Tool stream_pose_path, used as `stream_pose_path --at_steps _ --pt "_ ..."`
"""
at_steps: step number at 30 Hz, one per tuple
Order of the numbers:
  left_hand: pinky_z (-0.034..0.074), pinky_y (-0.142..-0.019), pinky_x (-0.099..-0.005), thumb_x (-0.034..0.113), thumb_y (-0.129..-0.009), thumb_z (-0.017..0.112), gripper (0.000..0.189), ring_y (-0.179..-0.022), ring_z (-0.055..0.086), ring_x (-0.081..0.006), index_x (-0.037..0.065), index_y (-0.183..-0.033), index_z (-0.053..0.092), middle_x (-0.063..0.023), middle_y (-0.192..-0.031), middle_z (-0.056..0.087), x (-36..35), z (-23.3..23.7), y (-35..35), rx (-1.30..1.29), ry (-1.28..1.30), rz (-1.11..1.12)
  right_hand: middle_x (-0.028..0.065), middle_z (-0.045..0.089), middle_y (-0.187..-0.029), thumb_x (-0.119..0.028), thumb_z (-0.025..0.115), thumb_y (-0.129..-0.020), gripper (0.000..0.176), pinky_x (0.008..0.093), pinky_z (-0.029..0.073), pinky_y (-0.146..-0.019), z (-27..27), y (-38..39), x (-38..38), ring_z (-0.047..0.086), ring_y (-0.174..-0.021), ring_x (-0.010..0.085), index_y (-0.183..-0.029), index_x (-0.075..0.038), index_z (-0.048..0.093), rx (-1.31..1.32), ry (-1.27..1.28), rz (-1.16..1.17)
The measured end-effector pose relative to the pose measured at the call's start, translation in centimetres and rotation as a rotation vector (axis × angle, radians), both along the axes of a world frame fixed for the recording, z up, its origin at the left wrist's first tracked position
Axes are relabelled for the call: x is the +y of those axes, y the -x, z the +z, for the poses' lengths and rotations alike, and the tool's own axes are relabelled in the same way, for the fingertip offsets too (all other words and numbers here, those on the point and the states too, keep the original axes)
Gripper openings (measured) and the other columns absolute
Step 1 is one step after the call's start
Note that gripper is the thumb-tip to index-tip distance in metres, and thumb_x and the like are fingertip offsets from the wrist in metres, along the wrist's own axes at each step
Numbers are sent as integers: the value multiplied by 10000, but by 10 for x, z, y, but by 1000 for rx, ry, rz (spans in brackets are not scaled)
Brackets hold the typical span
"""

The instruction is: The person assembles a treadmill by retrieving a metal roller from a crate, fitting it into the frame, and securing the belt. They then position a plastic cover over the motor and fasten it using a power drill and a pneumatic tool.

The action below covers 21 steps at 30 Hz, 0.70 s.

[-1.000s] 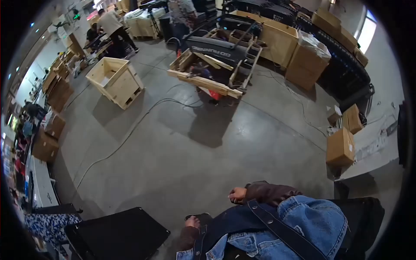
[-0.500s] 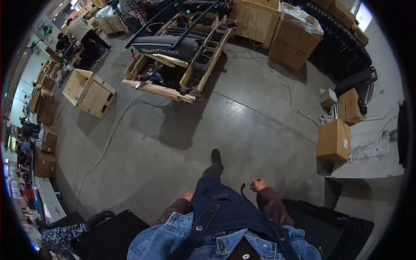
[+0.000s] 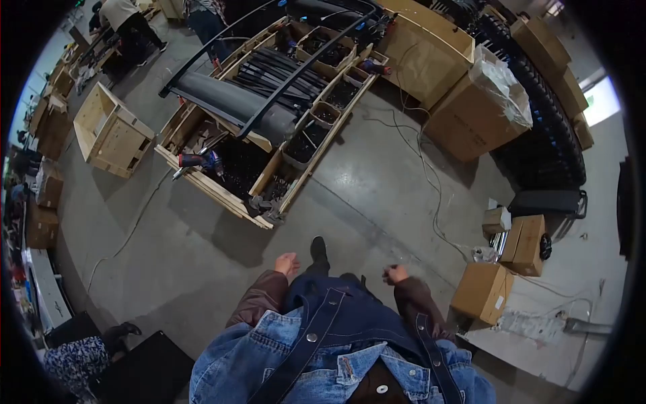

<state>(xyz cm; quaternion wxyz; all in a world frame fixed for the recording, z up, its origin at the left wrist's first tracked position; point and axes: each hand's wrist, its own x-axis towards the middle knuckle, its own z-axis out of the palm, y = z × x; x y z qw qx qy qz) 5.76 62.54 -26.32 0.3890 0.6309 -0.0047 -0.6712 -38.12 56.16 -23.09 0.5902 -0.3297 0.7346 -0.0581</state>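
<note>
My left hand [image 3: 287,264] hangs low in front of my body, its fingers loosely bent and apart with nothing seen in them. On the other side my right hand [image 3: 395,274] is also over the floor, fingers loosely bent, small and a little blurred; I see nothing held. Neither hand touches anything. Ahead stands a wooden workbench [image 3: 222,195] with open compartments. A power drill [image 3: 202,160] lies at its near left corner, and dark bars [image 3: 276,77] and small dark parts fill other compartments. A curved black frame [image 3: 289,94] rests across the top.
To the left is an open wooden crate [image 3: 118,138]. A large carton [image 3: 474,118] with plastic on top stands at the right, beyond cables [image 3: 431,182] on the floor. Nearer right is a closed carton [image 3: 482,293]. Other people [image 3: 128,23] are at the far left.
I have stepped forward, and the workbench is nearer and lower in view. My left hand has come out from beside my body; my right hand has risen slightly.
</note>
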Motion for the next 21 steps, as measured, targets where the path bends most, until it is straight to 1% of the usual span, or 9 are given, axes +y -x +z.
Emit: stream_pose_path --at_steps 4,5,7,9,13,14,16,19,21 --pt "535 -685 -307 302 -986 588 333 -837 655 -184 59 -1213 589 -72 -977 655 -97 64 -4 53 87 -23 94 636 -689 -180 622 -909 200 310 393 -400 36 -82 -192 558 -485 158 -872 16 641 -170 199 18" --pt "533 -692 -302 305 -987 587 331 -844 659 -180 60 -1210 595 -75 -987 661 -108 72 -6 34 101 23 90 646 -711 -186 617 -914 216 308 403 -414 18 -104 -238 574 -517 151 -866 21 656 -271 241 77" --pt "531 -699 -297 307 -988 586 328 -850 663 -176 62 -1206 601 -78 -998 667 -125 69 -5 16 99 100 100 665 -755 -188 634 -899 256 321 493 -537 52 -179 -318 611 -588 164 -977 50 690 -293 386 264" --pt "527 -698 -294 315 -987 589 326 -846 665 -167 68 -1197 614 -73 -993 678 -126 57 -1 -106 37 113 147 710 -872 -196 648 -877 278 414 529 -744 47 -246 -394 683 -800 304 -1048 20 689 -183 835 555" --pt "507 -686 -253 293 -979 606 313 -830 646 -119 36 -1153 644 -55 -957 697 -196 107 33 -247 36 104 215 634 -1088 -250 636 -902 344 490 506 -807 92 -370 -516 619 -986 411 -1114 15 578 3 1261 859" --pt "510 -702 -267 254 -988 597 297 -834 645 -124 15 -1160 633 -55 -967 692 -227 114 41 -241 122 158 233 600 -1099 -266 635 -907 360 501 497 -839 108 -391 -535 592 -1040 411 -1117 9 536 128 1116 1023" --pt "515 -716 -288 238 -985 602 286 -842 647 -136 10 -1156 631 -65 -972 691 -314 137 53 -313 167 314 242 604 -1069 -289 647 -900 414 519 507 -805 78 -421 -577 611 -989 422 -1156 6 509 160 1191 1193" --pt "523 -775 -335 186 -965 618 251 -867 656 -207 2 -1135 617 -116 -986 672 -434 127 27 -719 247 469 261 627 -1107 -339 611 -916 636 522 524 -711 45 -450 -622 650 -867 422 -1416 -7 402 246 772 1698" --pt "521 -785 -385 178 -949 627 270 -925 652 -304 20 -1162 576 -167 -1045 636 -498 117 -10 -1019 176 499 275 649 -1073 -330 589 -925 703 497 526 -693 -11 -441 -632 672 -832 396 -1499 -23 324 140 1164 1763"
